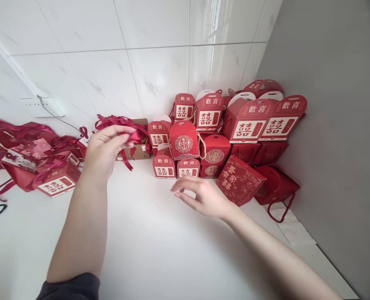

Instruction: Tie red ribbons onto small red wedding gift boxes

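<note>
My left hand (105,150) is raised over the white table, its fingers pinched on a dark red ribbon (131,139) that trails from a heap of ribbons in a brown cardboard box (137,152). My right hand (203,196) hovers low over the table (147,233) with fingers apart and holds nothing. It is just in front of two small red gift boxes (175,167) at the foot of the pile.
A stack of red paper gift boxes and bags (234,133) fills the corner against the tiled wall and the grey wall at right. More red boxes and loose ribbons (41,162) lie at the left. A wall socket with a cable (47,106) is behind them.
</note>
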`<control>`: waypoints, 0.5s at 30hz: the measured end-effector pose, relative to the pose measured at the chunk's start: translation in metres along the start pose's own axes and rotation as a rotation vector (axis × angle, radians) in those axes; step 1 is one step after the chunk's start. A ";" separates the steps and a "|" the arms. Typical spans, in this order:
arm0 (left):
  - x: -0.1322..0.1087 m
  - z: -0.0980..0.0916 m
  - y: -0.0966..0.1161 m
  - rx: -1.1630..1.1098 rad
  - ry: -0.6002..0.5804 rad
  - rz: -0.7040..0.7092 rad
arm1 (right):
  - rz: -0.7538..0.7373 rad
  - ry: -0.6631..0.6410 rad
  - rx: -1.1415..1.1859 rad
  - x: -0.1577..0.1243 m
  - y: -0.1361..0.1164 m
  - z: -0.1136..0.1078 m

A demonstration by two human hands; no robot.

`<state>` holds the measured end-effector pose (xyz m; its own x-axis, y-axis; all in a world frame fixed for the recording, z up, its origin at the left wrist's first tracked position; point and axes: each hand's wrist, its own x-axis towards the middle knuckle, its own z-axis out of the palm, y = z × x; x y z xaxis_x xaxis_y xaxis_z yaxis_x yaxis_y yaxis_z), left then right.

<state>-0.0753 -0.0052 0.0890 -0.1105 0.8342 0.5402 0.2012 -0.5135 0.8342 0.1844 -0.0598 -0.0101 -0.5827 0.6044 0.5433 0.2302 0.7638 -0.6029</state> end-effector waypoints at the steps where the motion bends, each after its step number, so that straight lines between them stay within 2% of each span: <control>1: -0.009 0.010 0.019 0.054 -0.081 0.027 | -0.006 0.075 -0.010 0.009 -0.009 -0.008; 3: -0.029 0.026 0.044 0.165 -0.271 0.039 | 0.031 0.273 -0.021 0.022 -0.026 -0.023; 4: -0.038 0.031 0.051 0.223 -0.380 0.022 | 0.043 0.312 -0.010 0.026 -0.033 -0.029; 5: -0.045 0.034 0.055 0.271 -0.474 0.021 | 0.070 0.292 0.020 0.028 -0.039 -0.034; 6: -0.050 0.036 0.056 0.313 -0.559 0.022 | 0.098 0.215 0.081 0.029 -0.042 -0.038; 8: -0.053 0.033 0.054 0.388 -0.679 0.034 | 0.162 -0.054 0.229 0.027 -0.046 -0.046; 10: -0.049 0.027 0.049 0.465 -0.748 0.011 | 0.212 -0.293 0.298 0.024 -0.046 -0.053; 11: -0.046 0.023 0.046 0.507 -0.760 -0.013 | 0.232 -0.346 0.281 0.022 -0.046 -0.058; 14: -0.035 0.011 0.038 0.613 -0.745 -0.081 | 0.293 -0.310 0.118 0.015 -0.043 -0.073; 15: -0.032 0.009 0.035 0.651 -0.687 -0.096 | 0.311 -0.293 0.069 0.013 -0.041 -0.078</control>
<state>-0.0563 -0.0479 0.1003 0.3999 0.9092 0.1161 0.7468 -0.3966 0.5339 0.2278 -0.0661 0.0674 -0.6925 0.7064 0.1464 0.3832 0.5322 -0.7549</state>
